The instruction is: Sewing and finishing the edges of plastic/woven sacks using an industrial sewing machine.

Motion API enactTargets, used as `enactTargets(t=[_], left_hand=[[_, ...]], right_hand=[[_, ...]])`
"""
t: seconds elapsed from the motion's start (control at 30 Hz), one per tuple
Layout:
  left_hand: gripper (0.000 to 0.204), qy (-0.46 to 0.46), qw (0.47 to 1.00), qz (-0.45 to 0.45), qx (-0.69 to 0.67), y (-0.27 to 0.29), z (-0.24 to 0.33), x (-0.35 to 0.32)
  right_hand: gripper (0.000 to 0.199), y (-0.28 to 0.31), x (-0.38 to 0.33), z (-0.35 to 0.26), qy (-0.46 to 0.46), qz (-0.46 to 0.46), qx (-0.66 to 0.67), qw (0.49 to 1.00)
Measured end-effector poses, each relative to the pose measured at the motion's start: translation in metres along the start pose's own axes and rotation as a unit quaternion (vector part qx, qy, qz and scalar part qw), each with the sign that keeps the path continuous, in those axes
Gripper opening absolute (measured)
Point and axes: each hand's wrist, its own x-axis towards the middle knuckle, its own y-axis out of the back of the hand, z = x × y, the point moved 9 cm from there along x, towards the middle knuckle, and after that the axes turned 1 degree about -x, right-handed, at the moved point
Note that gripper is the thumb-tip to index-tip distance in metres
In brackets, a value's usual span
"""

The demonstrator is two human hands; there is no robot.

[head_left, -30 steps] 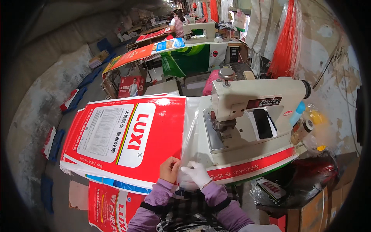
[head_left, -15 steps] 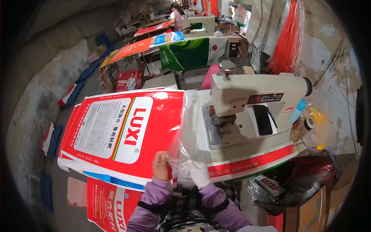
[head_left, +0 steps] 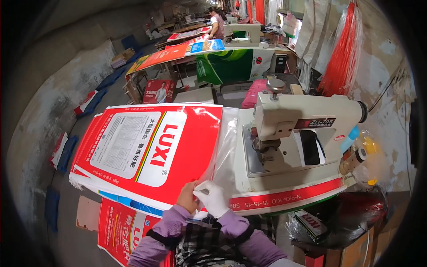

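A stack of red and white woven sacks lies on the left of the sewing table, with a clear plastic liner sticking out along the top sack's right edge. At the sack's near right corner my two hands meet. My left hand, bare, is closed at the corner, and the edge of the liner seems to be in its fingers. My right hand, in a white glove, pinches thumb and forefinger together beside it on the same edge; the exact grip is partly hidden. Right of the liner stands a cream sewing machine.
A black phone rests on the machine's bed, with a thread spool at its right. Red strands hang by the wall. More red sacks hang below the table's near left. Another person works far back.
My hands have come together at the sack's corner; the liner stretched between them before is now gathered close. The whole view has shifted slightly, so the scene sits lower and further right.
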Motion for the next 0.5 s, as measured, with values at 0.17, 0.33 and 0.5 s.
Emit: enactTargets(t=[0.17, 0.33, 0.5], left_hand=[[0.026, 0.143, 0.979, -0.118, 0.083, 0.022, -0.005, 0.002], [0.026, 0.047, 0.998, -0.02, 0.023, 0.033, 0.0, -0.01], [0.023, -0.139, 0.969, 0.039, 0.2, 0.053, 0.108, -0.044]], right_hand=[[0.016, -0.011, -0.008, 0.01, 0.08, -0.157, -0.091, 0.98], [0.013, -0.046, -0.033, -0.05, 0.31, -0.265, -0.262, 0.875], [0.024, -0.047, -0.006, -0.007, 0.301, -0.388, -0.454, 0.744]])
